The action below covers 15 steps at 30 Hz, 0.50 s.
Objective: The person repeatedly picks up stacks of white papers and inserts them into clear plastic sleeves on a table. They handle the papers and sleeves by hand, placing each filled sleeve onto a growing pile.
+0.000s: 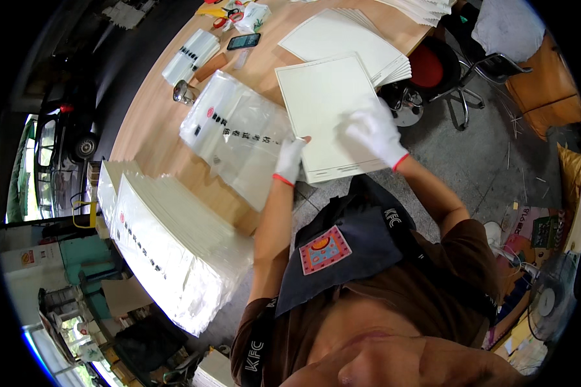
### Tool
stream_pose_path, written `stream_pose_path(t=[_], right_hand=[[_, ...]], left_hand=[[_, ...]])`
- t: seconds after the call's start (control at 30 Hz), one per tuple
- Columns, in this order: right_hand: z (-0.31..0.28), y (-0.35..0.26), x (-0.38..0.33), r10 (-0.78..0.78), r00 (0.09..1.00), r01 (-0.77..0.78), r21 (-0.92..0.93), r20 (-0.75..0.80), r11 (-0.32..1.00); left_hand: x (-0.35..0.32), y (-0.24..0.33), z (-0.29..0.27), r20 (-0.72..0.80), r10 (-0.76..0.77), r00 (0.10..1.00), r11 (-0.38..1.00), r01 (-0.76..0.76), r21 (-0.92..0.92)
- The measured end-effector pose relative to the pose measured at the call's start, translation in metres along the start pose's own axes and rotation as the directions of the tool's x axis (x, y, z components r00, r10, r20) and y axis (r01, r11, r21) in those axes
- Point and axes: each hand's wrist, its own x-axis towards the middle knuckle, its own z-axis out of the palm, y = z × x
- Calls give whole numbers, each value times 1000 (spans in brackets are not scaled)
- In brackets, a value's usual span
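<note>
A cream sheet of paper (326,97) with a thin printed border, perhaps one of several together, is tilted in front of me at the table's near edge. My left hand (289,160), in a white glove with a red cuff, is closed on its left edge, with the thumb on top. My right hand (376,137), gloved the same way, rests over the sheet's right side; its fingers look spread and slightly blurred. Beside my left hand lie clear plastic bags (239,132) with dark print. Behind the held sheet is a fanned stack of similar paper (342,42).
A large pile of bagged paper (168,226) stands at the left on the wooden table (145,122). Further back are a metal cup (184,93), more plastic bags (190,57), a phone (244,41) and red-handled scissors (229,17). A chair (432,68) stands at the right.
</note>
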Motion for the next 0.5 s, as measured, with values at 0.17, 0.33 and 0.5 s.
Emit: stream_pose_path(t=[0.17,0.33,0.5], right_hand=[[75,81,-18,184,833,-501,853,521,-146],[94,15,-12,425,833,-545,660,355,516],[15,-7,-1,233,919,-302,189,317,934]], left_hand=[[-35,33,20,-19,198,980,724,-133,677],[-68,28,77,239,66,969,411,-245,878],[-65,47,-2,122,265,957,951,-237,-200]])
